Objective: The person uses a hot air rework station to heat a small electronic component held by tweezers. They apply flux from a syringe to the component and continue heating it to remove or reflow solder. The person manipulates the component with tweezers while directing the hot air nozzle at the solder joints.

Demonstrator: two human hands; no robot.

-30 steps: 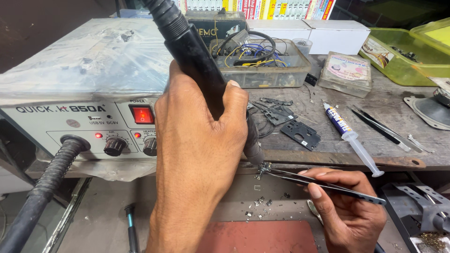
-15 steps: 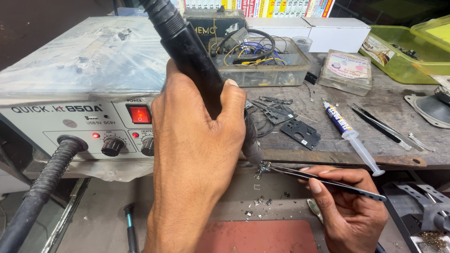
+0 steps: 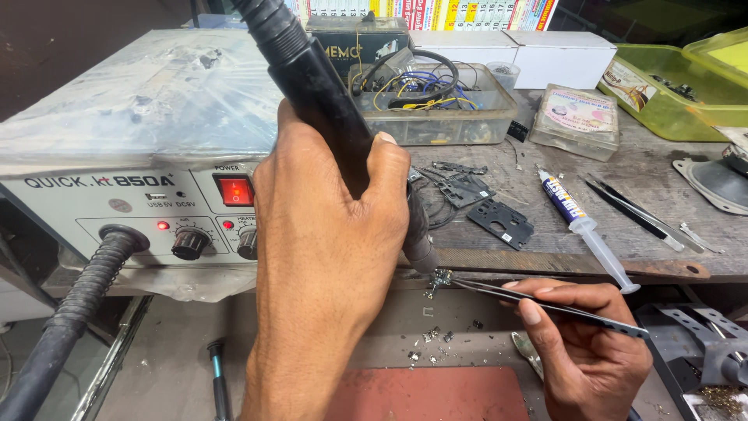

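Note:
My left hand (image 3: 327,257) grips the black handle of a hot air tool (image 3: 319,86), whose nozzle tip (image 3: 421,253) points down at a tiny metal part (image 3: 440,279). That part is pinched in the tips of thin tweezers (image 3: 545,306), which my right hand (image 3: 584,351) holds at the lower right. The tool's ribbed hose (image 3: 78,296) runs from the grey rework station (image 3: 132,156) on the left, where a red power switch (image 3: 235,190) is lit.
Small metal scraps (image 3: 432,335) lie on the lower shelf above a red mat (image 3: 428,394). On the bench sit a syringe tube (image 3: 584,226), spare tweezers (image 3: 639,214), black flat parts (image 3: 499,218), a clear tray of wires (image 3: 436,101), white boxes (image 3: 545,54) and a green tub (image 3: 678,93).
The nozzle and the tweezers stay almost still at the small part; the left hand has shifted only slightly along the handle.

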